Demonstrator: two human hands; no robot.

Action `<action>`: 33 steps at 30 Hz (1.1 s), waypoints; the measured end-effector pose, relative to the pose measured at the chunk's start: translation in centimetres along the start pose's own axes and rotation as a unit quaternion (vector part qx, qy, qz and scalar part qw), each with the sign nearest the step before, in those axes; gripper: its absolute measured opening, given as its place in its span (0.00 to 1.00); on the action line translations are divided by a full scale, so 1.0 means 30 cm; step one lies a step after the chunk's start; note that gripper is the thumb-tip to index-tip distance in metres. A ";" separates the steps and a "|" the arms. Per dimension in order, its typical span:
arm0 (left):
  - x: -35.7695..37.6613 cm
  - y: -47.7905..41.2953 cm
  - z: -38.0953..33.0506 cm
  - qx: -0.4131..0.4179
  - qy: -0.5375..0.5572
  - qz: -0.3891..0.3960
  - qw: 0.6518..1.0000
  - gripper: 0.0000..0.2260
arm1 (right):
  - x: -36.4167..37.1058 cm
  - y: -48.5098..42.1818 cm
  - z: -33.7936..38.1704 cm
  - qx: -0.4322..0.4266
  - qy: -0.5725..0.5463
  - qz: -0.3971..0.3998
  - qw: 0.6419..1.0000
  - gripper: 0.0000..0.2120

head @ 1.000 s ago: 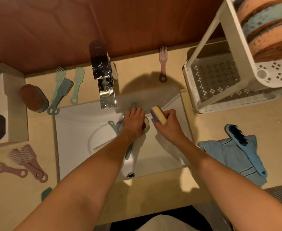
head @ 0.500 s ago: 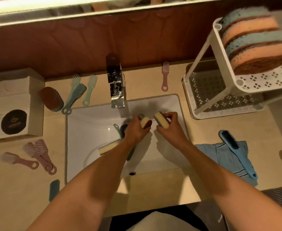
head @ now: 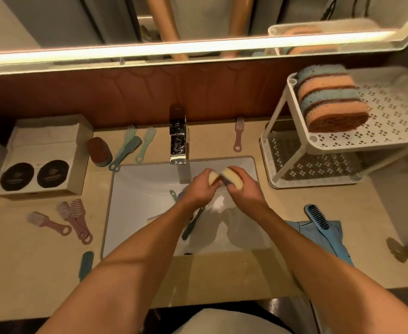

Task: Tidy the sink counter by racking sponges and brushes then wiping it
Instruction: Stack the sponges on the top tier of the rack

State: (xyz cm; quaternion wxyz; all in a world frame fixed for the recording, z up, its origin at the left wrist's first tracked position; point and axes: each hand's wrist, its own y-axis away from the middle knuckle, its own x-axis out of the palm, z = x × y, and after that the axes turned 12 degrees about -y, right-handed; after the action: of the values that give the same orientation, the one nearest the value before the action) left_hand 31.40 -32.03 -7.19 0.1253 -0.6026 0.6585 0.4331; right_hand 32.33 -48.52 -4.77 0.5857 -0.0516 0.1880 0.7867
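Grips one yellow sponge (head: pixel 213 177) in the left hand (head: pixel 199 188), a second sponge (head: pixel 233 178) in the right hand (head: pixel 244 190), touching above the sink basin (head: pixel 135 189); risks dropping either onto the brush (head: pixel 193 222) below through a slack pinch

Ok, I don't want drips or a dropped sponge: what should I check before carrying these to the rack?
1. Left hand grips its sponge: ok.
2. Right hand grips the second sponge: ok.
3. Bare room on the rack's top shelf beside the sponge stack: ok.
4. Sponges wrung out: cannot tell.
5. Sink free of brushes: not ok, a green brush lies there.
6. Cloth free for wiping: not ok, blue brush on it.
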 end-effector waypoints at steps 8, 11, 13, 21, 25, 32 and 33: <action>-0.069 0.096 -0.065 0.030 -0.104 -0.057 0.992 0.19 | -0.050 0.022 0.092 -0.055 0.013 -0.005 0.998 0.16; -0.082 0.131 -0.086 0.020 -0.104 -0.074 0.992 0.19 | -0.065 0.030 0.131 -0.062 0.013 0.005 0.998 0.16; -0.092 0.148 -0.102 0.008 -0.092 -0.082 0.992 0.18 | -0.071 0.036 0.157 -0.068 0.018 0.007 0.997 0.14; -0.092 0.173 -0.186 -0.008 -0.074 -0.085 0.994 0.21 | -0.080 0.057 0.198 -0.058 0.064 -0.044 0.995 0.10; -0.107 0.180 -0.224 -0.001 -0.070 -0.083 0.994 0.21 | -0.082 0.056 0.216 -0.054 0.109 -0.052 0.991 0.16; -0.135 0.198 -0.278 0.021 -0.092 -0.073 0.993 0.20 | -0.098 0.071 0.273 -0.071 0.130 -0.030 0.989 0.18; -0.139 0.201 -0.285 0.022 -0.095 -0.079 0.992 0.19 | -0.102 0.071 0.278 -0.072 0.123 -0.029 0.989 0.18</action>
State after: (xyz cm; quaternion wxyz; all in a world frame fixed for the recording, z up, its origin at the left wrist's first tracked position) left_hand 30.00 -35.96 3.28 0.2346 -0.6058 0.6033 0.4625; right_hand 32.43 -48.81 4.36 0.5751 -0.1955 0.1996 0.7689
